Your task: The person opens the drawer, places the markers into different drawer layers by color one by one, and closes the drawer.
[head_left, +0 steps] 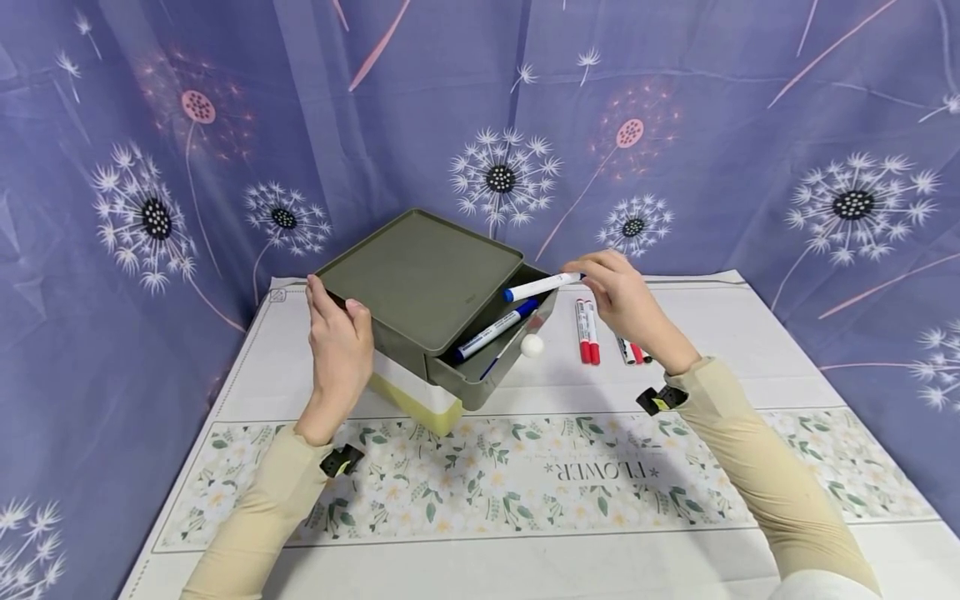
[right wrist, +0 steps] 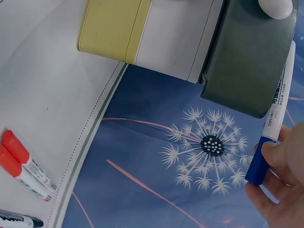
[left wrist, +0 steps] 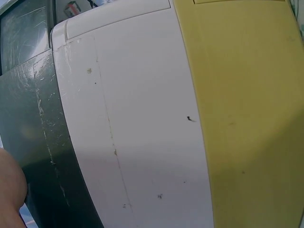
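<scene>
A stacked drawer box has a dark green top tier [head_left: 427, 279] above white and yellow tiers [head_left: 420, 404]. Its green drawer [head_left: 472, 393] with a round white knob [head_left: 532, 346] is pulled out. Inside lie a blue-capped marker [head_left: 491, 332] and a thin blue-tipped stick [head_left: 495, 360]. My left hand [head_left: 339, 350] rests against the left side of the green tier, fingers extended. My right hand [head_left: 628, 300] pinches a white marker [head_left: 534, 287] by its blue cap [right wrist: 259, 161], above the drawer's far right corner. The marker's other end points left over the drawer.
Right of the drawer, two red-capped markers [head_left: 588, 332] lie side by side on the white tabletop. Beyond them are more markers [head_left: 628, 350], partly hidden by my right arm. A flower-printed strip [head_left: 525, 483] crosses the table, and a purple dandelion curtain [head_left: 420, 100] hangs behind.
</scene>
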The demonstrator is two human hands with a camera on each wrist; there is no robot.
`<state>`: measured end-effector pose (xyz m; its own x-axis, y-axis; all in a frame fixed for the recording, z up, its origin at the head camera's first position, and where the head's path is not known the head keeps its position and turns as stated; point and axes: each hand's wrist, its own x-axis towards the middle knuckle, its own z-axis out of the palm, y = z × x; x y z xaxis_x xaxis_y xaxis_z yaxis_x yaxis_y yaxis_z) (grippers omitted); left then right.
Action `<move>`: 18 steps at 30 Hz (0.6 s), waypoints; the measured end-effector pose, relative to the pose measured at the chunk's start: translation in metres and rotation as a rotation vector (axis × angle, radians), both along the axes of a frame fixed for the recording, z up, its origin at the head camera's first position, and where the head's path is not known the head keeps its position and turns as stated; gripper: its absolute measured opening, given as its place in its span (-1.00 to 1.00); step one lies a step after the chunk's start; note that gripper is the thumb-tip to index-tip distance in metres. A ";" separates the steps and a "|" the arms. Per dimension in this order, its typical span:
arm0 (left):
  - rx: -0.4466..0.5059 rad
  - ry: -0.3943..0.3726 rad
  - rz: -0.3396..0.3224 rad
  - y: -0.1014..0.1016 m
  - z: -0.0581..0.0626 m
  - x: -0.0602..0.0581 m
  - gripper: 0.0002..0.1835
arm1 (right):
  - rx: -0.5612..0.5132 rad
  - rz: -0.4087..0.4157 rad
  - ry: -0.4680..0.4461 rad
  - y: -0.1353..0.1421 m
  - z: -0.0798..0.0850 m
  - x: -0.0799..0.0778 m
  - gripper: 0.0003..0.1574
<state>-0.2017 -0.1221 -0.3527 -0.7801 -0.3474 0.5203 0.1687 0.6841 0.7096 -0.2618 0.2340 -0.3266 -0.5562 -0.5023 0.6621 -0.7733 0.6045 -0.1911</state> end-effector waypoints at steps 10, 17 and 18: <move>0.001 0.004 -0.006 0.000 0.000 0.000 -0.33 | 0.049 0.063 0.077 -0.009 0.006 0.005 -0.34; 0.000 0.005 -0.003 0.000 -0.001 0.000 -0.33 | 0.169 0.056 0.089 -0.020 0.011 0.012 -0.29; 0.000 0.008 -0.002 0.000 -0.001 0.000 -0.33 | 0.183 0.060 0.090 -0.022 0.012 0.012 -0.30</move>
